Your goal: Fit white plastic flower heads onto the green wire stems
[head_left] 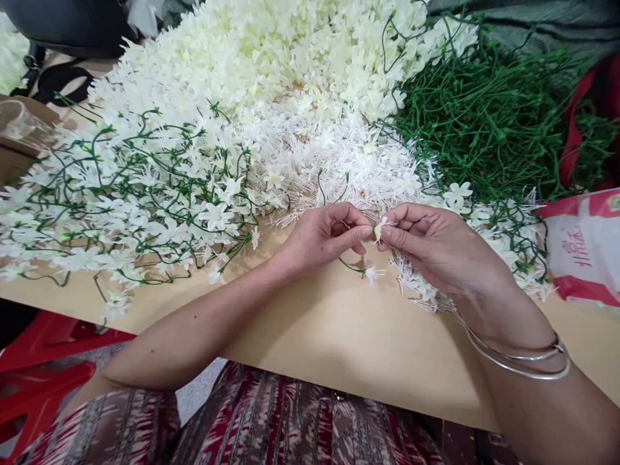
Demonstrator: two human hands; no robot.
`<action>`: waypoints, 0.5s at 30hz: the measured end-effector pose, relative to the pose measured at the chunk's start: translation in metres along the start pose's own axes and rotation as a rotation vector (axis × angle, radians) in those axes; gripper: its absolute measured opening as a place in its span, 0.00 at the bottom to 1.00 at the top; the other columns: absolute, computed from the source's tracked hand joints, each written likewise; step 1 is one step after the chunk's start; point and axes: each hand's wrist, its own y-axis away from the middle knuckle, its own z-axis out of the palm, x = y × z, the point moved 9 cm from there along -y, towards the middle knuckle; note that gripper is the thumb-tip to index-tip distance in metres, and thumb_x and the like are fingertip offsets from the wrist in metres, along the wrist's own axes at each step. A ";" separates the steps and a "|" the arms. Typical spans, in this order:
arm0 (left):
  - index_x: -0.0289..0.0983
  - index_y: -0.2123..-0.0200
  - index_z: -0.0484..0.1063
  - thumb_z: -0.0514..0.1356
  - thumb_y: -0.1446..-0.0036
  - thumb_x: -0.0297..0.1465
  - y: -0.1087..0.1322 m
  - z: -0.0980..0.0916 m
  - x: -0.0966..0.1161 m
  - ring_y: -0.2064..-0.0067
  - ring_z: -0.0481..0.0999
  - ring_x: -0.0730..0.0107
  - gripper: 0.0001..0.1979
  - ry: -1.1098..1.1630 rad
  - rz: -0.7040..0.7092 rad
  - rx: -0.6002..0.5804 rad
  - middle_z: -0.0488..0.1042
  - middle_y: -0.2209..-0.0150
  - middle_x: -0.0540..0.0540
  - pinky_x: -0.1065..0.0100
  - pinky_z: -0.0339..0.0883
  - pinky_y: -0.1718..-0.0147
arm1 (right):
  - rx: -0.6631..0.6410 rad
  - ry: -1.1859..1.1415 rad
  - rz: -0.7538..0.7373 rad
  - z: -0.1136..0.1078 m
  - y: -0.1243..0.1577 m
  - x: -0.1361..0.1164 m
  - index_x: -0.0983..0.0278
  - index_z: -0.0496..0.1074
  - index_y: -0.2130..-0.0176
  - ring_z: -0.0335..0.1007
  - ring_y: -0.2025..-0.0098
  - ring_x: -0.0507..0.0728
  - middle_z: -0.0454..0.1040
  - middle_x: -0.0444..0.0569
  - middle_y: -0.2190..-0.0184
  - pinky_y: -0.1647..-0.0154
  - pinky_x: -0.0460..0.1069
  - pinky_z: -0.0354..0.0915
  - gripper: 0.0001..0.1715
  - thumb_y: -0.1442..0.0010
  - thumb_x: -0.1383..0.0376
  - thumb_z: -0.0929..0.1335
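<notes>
My left hand [325, 237] pinches a thin green stem [349, 265] that curves down to a small white flower [372, 274] lying on the tan board [339, 336]. My right hand [433, 244], with two silver bangles on its wrist, pinches a small white flower piece [378, 228] right against the left fingertips. Both hands meet at the board's middle, in front of a heap of spiky white stamen pieces [339, 161].
Finished green stems with white flowers [135, 200] lie spread at the left. A large pile of cream petals [290, 58] fills the back. Bare green stems [489, 116] heap at the back right. A red-and-white plastic bag [584, 248] lies at the right; red stools [43, 368] stand lower left.
</notes>
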 end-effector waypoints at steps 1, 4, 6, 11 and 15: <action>0.33 0.62 0.74 0.69 0.35 0.41 0.000 0.000 -0.001 0.68 0.82 0.72 0.16 0.007 0.001 0.000 0.79 0.70 0.48 0.72 0.71 0.68 | 0.001 -0.007 -0.004 0.000 0.000 0.001 0.57 0.78 0.70 0.72 0.71 0.53 0.76 0.42 0.74 0.65 0.52 0.70 0.22 0.55 0.50 0.84; 0.33 0.62 0.74 0.69 0.34 0.37 0.000 0.001 -0.001 0.68 0.83 0.72 0.13 0.012 0.014 -0.002 0.80 0.70 0.49 0.72 0.71 0.69 | 0.003 -0.022 -0.021 0.000 0.000 0.003 0.57 0.78 0.70 0.74 0.70 0.54 0.76 0.43 0.74 0.64 0.53 0.71 0.19 0.52 0.52 0.84; 0.33 0.62 0.74 0.67 0.34 0.34 0.000 0.001 -0.001 0.69 0.83 0.73 0.10 0.004 0.026 -0.004 0.80 0.70 0.48 0.73 0.72 0.68 | 0.009 -0.026 -0.030 0.000 0.000 0.004 0.56 0.78 0.70 0.75 0.70 0.54 0.77 0.43 0.73 0.63 0.53 0.72 0.18 0.51 0.52 0.83; 0.34 0.63 0.74 0.66 0.33 0.35 0.000 0.001 0.000 0.69 0.83 0.72 0.10 -0.020 0.057 -0.006 0.82 0.69 0.46 0.72 0.73 0.68 | -0.008 -0.024 -0.004 0.002 -0.001 0.005 0.57 0.78 0.70 0.75 0.71 0.54 0.77 0.42 0.75 0.64 0.53 0.72 0.22 0.53 0.50 0.84; 0.34 0.63 0.75 0.67 0.33 0.40 -0.001 0.001 -0.002 0.67 0.84 0.70 0.14 -0.058 0.037 0.003 0.83 0.68 0.44 0.71 0.74 0.67 | -0.026 -0.011 -0.002 0.005 -0.001 0.001 0.56 0.78 0.71 0.76 0.71 0.55 0.77 0.42 0.76 0.64 0.54 0.73 0.21 0.54 0.49 0.85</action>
